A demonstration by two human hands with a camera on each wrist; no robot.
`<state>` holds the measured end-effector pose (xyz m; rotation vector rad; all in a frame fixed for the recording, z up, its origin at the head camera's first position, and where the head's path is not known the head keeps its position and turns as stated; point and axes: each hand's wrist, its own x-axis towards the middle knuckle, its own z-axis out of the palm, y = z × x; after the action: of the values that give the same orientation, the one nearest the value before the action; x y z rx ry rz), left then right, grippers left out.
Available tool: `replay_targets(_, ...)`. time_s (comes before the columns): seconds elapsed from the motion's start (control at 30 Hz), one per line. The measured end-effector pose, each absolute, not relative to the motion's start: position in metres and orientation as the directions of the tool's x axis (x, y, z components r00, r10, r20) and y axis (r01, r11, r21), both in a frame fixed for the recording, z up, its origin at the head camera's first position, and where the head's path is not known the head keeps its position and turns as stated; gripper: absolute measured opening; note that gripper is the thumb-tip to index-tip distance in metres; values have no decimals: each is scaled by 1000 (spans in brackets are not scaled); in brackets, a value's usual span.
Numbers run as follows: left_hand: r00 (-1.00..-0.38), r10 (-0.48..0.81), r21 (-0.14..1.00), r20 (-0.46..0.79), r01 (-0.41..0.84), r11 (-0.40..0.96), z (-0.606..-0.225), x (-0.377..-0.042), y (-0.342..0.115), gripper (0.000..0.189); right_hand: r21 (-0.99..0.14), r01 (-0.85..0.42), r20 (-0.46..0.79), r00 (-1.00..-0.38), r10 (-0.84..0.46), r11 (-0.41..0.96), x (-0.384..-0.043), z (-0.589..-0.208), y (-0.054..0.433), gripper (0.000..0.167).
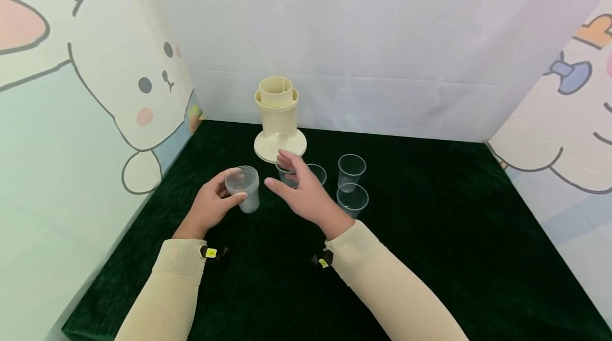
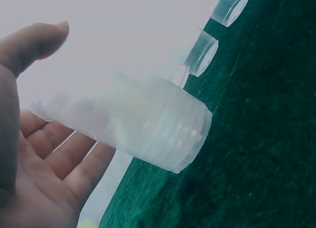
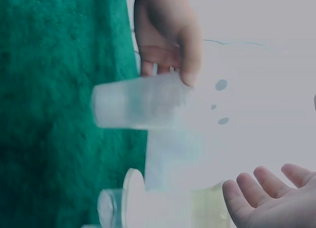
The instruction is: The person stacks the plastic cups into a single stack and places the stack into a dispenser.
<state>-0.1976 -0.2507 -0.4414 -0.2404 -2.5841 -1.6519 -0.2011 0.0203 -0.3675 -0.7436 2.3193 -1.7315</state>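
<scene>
My left hand (image 1: 209,204) grips a nested stack of clear plastic cups (image 1: 249,202) near its rim, thumb on the near side and fingers around the far side. The stack's ribbed, frosted layers show in the left wrist view, where the stack (image 2: 168,124) points its base to the right. My right hand (image 1: 308,195) is held to the right of the stack, fingers extended and thumb spread, with nothing in it. Beneath and beyond this hand are two single clear cups, one partly covered by its fingers and the other (image 1: 317,172) partly behind its back.
A cream plastic cylinder on a round base (image 1: 279,142) stands at the back, behind the cups. Right of my right hand are two more clear cups, one farther back (image 1: 351,170) and one nearer (image 1: 353,198). Dark green cloth (image 1: 430,235) covers the table, with printed curtains around it.
</scene>
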Motion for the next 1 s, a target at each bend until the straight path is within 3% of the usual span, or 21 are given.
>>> replay_targets(0.3, -990, 101, 905, 102, 134, 404, -438, -200, -248, 72, -927, -344, 263, -881, -392, 151, -193, -362, 66, 68)
replay_targets(0.7, -990, 101, 902, 102, 135, 411, -439, -198, -250, 72, -902, -385, 319, -900, -297, 196, -182, -366, 108, 62)
replay_targets(1.0, -991, 92, 901, 102, 131, 413, -439, -197, -250, 71, -867, -462, 423, -881, -213, 187, -181, -374, 135, 58)
